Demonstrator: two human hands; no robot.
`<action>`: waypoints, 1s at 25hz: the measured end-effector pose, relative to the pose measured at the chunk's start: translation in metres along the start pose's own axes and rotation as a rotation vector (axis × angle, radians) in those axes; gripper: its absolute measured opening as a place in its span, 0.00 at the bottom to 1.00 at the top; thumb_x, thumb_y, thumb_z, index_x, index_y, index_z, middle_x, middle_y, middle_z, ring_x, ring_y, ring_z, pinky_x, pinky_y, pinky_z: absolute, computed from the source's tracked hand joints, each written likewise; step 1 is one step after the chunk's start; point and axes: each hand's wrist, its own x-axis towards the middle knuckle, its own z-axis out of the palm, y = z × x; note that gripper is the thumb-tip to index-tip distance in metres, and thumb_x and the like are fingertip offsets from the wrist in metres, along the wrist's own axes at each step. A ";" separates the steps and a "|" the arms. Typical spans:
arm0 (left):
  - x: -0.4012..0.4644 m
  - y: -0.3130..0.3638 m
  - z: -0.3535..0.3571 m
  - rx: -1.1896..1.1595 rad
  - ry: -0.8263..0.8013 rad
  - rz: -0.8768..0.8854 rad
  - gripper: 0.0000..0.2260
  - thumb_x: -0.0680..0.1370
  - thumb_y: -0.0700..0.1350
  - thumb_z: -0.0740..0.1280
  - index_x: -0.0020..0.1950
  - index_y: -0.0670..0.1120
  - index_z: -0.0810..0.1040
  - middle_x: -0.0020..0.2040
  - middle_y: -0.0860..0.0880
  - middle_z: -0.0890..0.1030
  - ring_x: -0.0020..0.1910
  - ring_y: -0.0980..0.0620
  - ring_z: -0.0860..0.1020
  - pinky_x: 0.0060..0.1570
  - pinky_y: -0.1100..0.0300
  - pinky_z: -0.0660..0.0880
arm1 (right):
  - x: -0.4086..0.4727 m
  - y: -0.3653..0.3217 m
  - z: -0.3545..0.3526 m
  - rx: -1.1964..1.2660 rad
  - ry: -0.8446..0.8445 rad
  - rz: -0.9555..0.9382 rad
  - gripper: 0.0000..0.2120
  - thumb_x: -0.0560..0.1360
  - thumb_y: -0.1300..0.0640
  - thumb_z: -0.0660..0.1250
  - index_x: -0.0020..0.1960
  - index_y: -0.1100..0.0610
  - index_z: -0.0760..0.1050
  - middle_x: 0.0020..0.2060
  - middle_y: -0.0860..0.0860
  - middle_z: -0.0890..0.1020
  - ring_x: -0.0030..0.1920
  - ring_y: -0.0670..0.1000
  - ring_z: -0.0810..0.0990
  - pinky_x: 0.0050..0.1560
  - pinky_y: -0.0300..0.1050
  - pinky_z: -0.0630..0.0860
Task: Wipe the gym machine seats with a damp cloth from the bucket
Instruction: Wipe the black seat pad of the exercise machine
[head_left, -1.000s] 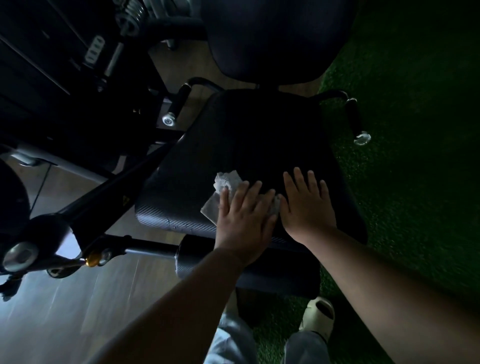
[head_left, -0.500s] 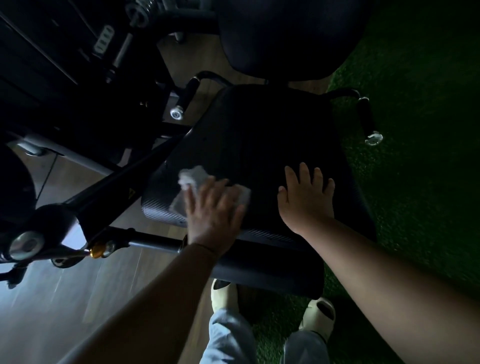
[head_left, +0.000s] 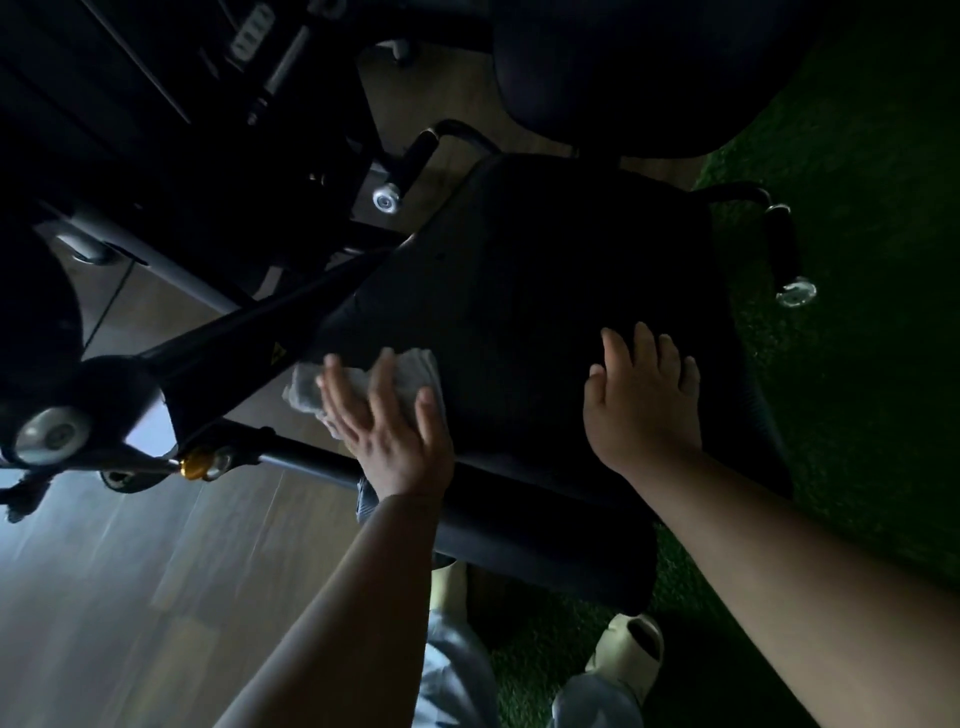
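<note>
Fingers (head_left: 337, 387) of the left hand (head_left: 395, 441) are seen spread wide and nearly straight in the head view, pressed flat on the pale cloth (head_left: 363, 384) rather than curled round it. The cloth is thus pinned by the palm against the near left corner of the black seat (head_left: 519, 291), with a bunched part left hanging past the seat's left edge. A flat hand seems to be used so that the damp fabric is spread and pushed evenly over the padding; the corner is judged to be the part now being wiped.

The right hand (head_left: 644, 405) is laid palm down on the near right part of the seat, its fingers straight and a little apart, with nothing held. It is probably placed there as a brace, so that the body is steadied while weight is leaned through the wiping arm.

Behind the seat's far edge a dark backrest (head_left: 597, 67) is seen, and side handles (head_left: 784, 249) stand out at the far corners. Wooden floor (head_left: 130, 597) lies to the left and green turf (head_left: 857, 389) to the right. No bucket is shown in this view.
</note>
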 end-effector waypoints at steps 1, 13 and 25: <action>0.003 0.004 0.002 -0.106 0.051 -0.172 0.24 0.79 0.63 0.56 0.73 0.56 0.65 0.80 0.44 0.50 0.78 0.44 0.45 0.73 0.36 0.52 | 0.000 0.000 0.000 -0.006 0.008 -0.001 0.26 0.82 0.46 0.45 0.79 0.51 0.52 0.79 0.58 0.55 0.78 0.62 0.50 0.76 0.64 0.49; 0.062 0.009 -0.019 -0.222 0.053 -0.732 0.29 0.78 0.61 0.58 0.78 0.56 0.58 0.79 0.46 0.55 0.77 0.42 0.51 0.73 0.39 0.57 | 0.002 0.001 0.003 -0.022 -0.007 0.001 0.27 0.81 0.45 0.44 0.79 0.50 0.53 0.79 0.57 0.56 0.78 0.62 0.52 0.75 0.64 0.50; 0.137 0.011 -0.013 0.432 -0.771 0.572 0.27 0.79 0.66 0.47 0.76 0.60 0.61 0.79 0.53 0.59 0.79 0.50 0.50 0.71 0.37 0.57 | 0.001 0.000 0.002 -0.040 0.001 0.010 0.28 0.80 0.45 0.45 0.78 0.50 0.55 0.78 0.58 0.58 0.77 0.62 0.54 0.75 0.64 0.52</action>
